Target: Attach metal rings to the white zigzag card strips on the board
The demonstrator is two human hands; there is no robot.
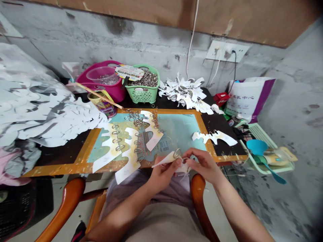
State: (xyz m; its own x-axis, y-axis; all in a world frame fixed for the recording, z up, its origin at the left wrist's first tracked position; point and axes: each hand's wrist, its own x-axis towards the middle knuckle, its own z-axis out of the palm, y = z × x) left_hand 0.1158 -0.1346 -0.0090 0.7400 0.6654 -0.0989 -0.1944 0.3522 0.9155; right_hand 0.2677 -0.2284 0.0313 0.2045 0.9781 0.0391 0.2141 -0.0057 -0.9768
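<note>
At the table's front edge, my left hand [164,171] is closed on a white cut-out piece [168,158] that carries metal rings. My right hand [202,164] pinches at the right end of the same piece, its fingertips by a ring; what exactly lies between them is hidden. Left of my hands lie more white cut-outs: one [108,153] at far left, another [128,161] overhanging the edge, and a third [154,136] farther back, each with rings along one side. A small pile of loose metal rings [137,117] sits behind them.
A green basket [142,95] of rings and a magenta basket [118,90] stand at the back, near a tin [103,104] with a stick across it. White cut-outs heap at left [50,114] and back right [184,92]. A ringed cut-out [214,137] lies right. Chair armrests [72,191] flank me.
</note>
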